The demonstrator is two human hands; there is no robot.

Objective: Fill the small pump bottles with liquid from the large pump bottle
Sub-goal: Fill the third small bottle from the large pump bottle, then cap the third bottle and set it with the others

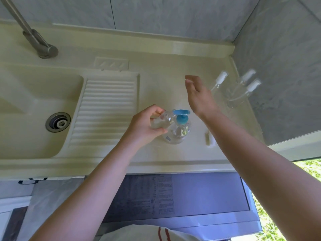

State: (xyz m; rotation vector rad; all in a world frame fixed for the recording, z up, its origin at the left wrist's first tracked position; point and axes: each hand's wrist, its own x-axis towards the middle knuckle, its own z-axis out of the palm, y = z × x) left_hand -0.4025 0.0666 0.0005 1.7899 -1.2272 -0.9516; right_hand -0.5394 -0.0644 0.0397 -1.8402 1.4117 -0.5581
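The large clear pump bottle (179, 131) with a blue pump head (181, 114) stands on the cream counter (161, 80). My left hand (145, 125) grips a small clear bottle (160, 120) without its cap, tilted with its mouth under the blue nozzle. My right hand (196, 92) hovers open above the counter, behind and to the right of the blue pump, holding nothing. Three small clear bottles with white pump caps (220, 80) (247, 76) (252, 86) stand at the far right by the wall. A loose white pump cap (209, 139) lies on the counter right of the large bottle.
A sink basin (34, 110) with a drain (58, 122) and a ribbed drainboard (106, 108) lies to the left. A metal faucet (33, 35) rises at the back left. Tiled walls close the back and right side. The counter's front edge runs below my forearms.
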